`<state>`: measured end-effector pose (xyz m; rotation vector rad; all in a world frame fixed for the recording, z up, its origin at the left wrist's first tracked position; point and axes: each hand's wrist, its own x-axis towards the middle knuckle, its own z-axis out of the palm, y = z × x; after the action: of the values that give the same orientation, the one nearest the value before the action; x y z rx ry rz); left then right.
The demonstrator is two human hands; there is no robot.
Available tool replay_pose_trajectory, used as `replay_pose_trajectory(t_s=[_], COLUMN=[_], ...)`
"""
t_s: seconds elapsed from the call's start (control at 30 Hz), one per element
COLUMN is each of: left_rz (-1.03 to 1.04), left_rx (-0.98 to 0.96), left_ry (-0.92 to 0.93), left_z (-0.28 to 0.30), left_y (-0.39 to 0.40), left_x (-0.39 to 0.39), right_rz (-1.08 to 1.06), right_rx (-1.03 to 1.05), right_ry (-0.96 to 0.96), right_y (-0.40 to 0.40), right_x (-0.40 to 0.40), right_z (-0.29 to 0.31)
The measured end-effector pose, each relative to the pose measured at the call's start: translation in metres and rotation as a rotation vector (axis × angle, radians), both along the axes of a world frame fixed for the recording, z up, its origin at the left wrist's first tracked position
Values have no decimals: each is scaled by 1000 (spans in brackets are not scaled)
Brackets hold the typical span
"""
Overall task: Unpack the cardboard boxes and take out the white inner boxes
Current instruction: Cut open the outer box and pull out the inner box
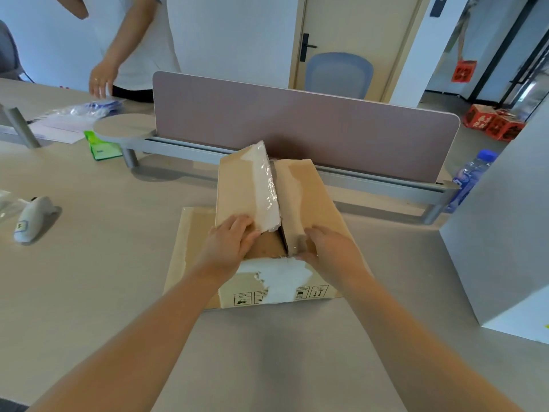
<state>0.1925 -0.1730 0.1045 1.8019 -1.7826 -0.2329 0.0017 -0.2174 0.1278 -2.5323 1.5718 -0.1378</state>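
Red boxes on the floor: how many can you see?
2, side by side on the floor at far right, beyond the desk divider: one red box on the left, another touching it. More may be hidden behind.

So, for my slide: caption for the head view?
Both hands pull apart the taped top flaps of a cardboard box.
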Motion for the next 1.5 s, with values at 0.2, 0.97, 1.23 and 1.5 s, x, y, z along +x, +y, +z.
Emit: replay_pose_trajectory(t_s=[0.2, 0.97, 1.23, 1.5], left_rz=[-44, -80, -122, -206], left_rx=[12, -21, -12, -60], left_ry=[-7, -27, -6, -588], left_z=[3, -1, 4, 38], left_y=[-3, -13, -10, -3], left_x=[10, 24, 27, 30], right_rz=[34, 118, 62, -66], right_rx=[-29, -28, -108, -286], right_ry=[61, 135, -91, 9], right_y=[-1, -6, -9, 2], right_x=[6, 35, 19, 31], right_z=[6, 27, 37, 43])
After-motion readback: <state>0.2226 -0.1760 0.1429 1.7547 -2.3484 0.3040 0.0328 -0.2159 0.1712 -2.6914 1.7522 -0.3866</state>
